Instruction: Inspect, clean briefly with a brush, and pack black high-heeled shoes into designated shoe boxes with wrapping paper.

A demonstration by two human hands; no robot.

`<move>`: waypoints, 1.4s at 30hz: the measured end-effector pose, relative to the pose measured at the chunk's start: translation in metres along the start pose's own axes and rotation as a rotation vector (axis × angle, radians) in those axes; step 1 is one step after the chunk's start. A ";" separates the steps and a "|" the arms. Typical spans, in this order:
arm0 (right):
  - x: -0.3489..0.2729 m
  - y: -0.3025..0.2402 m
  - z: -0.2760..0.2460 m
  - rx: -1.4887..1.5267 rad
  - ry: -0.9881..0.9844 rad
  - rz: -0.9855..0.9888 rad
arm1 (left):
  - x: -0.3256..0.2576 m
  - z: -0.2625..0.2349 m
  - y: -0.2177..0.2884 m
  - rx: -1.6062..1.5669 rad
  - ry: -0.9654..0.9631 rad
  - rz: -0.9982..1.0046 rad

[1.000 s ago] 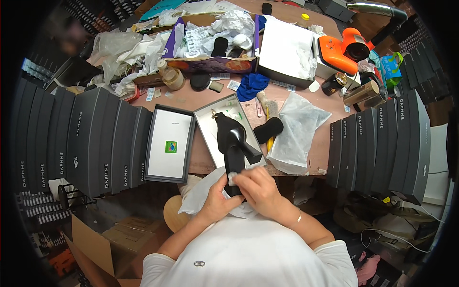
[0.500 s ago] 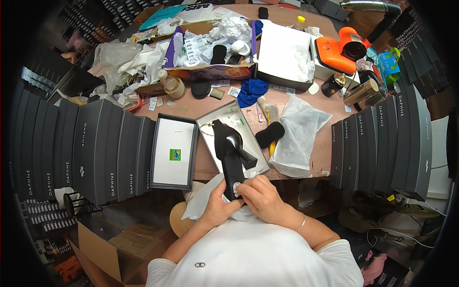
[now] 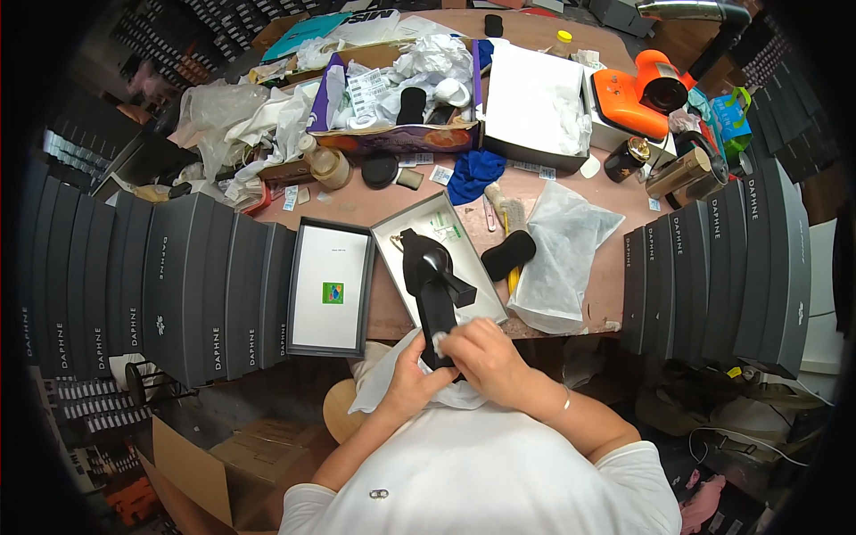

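Note:
A black high-heeled shoe (image 3: 434, 299) is held with its sole turned up, its heel end pointing away over the open grey box (image 3: 404, 283). My left hand (image 3: 415, 379) is closed around the toe end. Pinched in my right hand (image 3: 489, 360) is a small white wad (image 3: 439, 341), paper or cloth, right against the sole. White sheeting (image 3: 382, 385) lies on my lap beneath the shoe. Beside the open box rests a box lid (image 3: 331, 285), pale inside, with a green square on it.
Stacked dark shoe boxes stand on the left (image 3: 192, 285) and right (image 3: 758, 267). A black sponge-like pad (image 3: 508, 255) and a translucent white bag (image 3: 566, 259) lie nearby. Farther back are a purple carton (image 3: 392, 138), a white-topped box (image 3: 535, 94) and an orange device (image 3: 637, 98).
My right hand with the white wad has shifted slightly up the sole. My left hand keeps its hold on the shoe. The whole view has moved a little.

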State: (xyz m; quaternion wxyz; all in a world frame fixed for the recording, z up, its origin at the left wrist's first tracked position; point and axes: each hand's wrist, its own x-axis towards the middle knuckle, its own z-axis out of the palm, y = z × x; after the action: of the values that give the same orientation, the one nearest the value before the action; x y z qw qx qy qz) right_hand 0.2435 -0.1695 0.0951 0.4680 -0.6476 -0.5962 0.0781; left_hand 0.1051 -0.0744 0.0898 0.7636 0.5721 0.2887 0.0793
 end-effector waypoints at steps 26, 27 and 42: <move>-0.011 -0.018 -0.004 0.119 -0.002 0.151 | -0.006 -0.005 -0.005 -0.060 -0.019 -0.029; -0.013 -0.019 -0.005 0.132 -0.021 0.140 | -0.006 -0.005 -0.003 -0.065 -0.013 -0.031; 0.005 0.003 -0.031 -0.060 -0.293 -0.108 | -0.008 -0.008 0.005 0.027 -0.076 -0.011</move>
State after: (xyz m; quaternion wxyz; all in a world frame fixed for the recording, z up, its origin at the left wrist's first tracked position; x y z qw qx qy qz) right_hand 0.2675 -0.1808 0.1126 0.3602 -0.6097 -0.6942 0.1285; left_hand 0.0954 -0.0701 0.0961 0.7666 0.5834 0.2637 0.0495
